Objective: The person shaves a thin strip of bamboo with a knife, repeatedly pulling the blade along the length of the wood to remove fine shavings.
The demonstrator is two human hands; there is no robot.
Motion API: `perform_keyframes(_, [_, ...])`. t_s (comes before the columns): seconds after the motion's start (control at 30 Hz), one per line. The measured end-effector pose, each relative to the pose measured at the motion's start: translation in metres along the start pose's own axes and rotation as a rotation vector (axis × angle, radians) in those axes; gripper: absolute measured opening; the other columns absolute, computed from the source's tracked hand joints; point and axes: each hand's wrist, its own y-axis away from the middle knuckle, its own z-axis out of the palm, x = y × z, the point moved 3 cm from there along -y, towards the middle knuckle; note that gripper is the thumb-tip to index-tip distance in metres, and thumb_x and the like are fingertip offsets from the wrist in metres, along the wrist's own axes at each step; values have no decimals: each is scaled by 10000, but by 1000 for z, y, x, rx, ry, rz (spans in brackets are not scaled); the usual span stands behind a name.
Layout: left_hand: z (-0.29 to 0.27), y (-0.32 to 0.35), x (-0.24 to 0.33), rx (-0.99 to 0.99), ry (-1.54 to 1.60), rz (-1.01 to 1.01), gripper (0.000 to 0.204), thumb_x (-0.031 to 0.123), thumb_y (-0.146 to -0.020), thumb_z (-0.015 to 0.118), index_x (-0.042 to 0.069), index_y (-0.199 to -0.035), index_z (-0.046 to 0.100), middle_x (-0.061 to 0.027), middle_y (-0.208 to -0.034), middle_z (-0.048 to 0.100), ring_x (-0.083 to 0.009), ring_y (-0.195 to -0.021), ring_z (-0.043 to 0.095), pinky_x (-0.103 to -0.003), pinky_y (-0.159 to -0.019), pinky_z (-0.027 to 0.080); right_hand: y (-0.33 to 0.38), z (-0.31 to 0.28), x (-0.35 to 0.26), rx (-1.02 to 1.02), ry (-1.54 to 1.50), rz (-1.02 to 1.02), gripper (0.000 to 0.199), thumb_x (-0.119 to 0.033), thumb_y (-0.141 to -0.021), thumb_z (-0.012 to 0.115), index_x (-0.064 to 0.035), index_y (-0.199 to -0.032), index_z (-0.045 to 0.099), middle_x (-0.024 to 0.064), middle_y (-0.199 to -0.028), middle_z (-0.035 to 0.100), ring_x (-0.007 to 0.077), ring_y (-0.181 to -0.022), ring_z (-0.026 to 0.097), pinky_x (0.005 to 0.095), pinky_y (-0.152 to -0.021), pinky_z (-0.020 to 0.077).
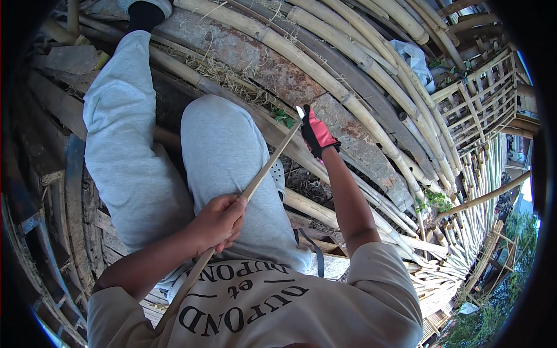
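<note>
My bare left hand (220, 223) is closed around a long, thin bamboo strip (264, 168) above my lap. The strip slants from beside my shirt, at the lower left, up to my right hand (318, 132). That hand wears a red and black glove and is closed at the strip's far end. A short, pale, shiny tip like a knife blade (299, 111) sticks out beside the glove and touches or nearly touches the strip. Any handle is hidden in the glove.
My legs in grey trousers (133, 168) stretch ahead. Long bamboo poles (348, 98) lie across the far side and right. At the right stand a woven bamboo lattice (478, 104) and a slanting pole (484, 194). Old wooden boards (72, 191) lie at the left.
</note>
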Motion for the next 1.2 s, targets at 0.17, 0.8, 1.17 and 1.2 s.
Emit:
perform_keyframes(0.17, [-1,0,0,-13,-20,45,386,333,-1128,378,80,-847,453,11,-541,414,-74,-354,378,-249,-351,348,-26,-3,7,174,269,-113,514,-620,-1017,326,-116,-1047,424,105,-608,527,246,-503,524,428,-509,391])
perform_keyframes(0.8, [0,3,-3,13,2,3,383,337,-1129,374,84,-853,453,12,-541,418,-74,-348,388,-251,-349,352,-18,5,-9,263,307,-270,856,-871,-930,288,-106,-604,490,31,-479,409,194,-390,430,369,-411,315])
perform_keyframes(1.17, [1,1,-1,10,-14,40,386,343,-1127,379,89,-847,456,13,-546,420,-73,-351,385,-248,-356,352,-26,15,3,114,103,-105,797,-811,-971,299,-83,-786,566,67,-514,469,223,-419,471,393,-428,348])
perform_keyframes(1.2, [1,2,-2,34,-17,7,387,345,-1127,379,89,-846,456,13,-549,420,-72,-355,383,-248,-356,352,-27,14,6,120,67,-43,798,-782,-993,293,-63,-886,623,96,-532,506,247,-441,503,416,-443,372])
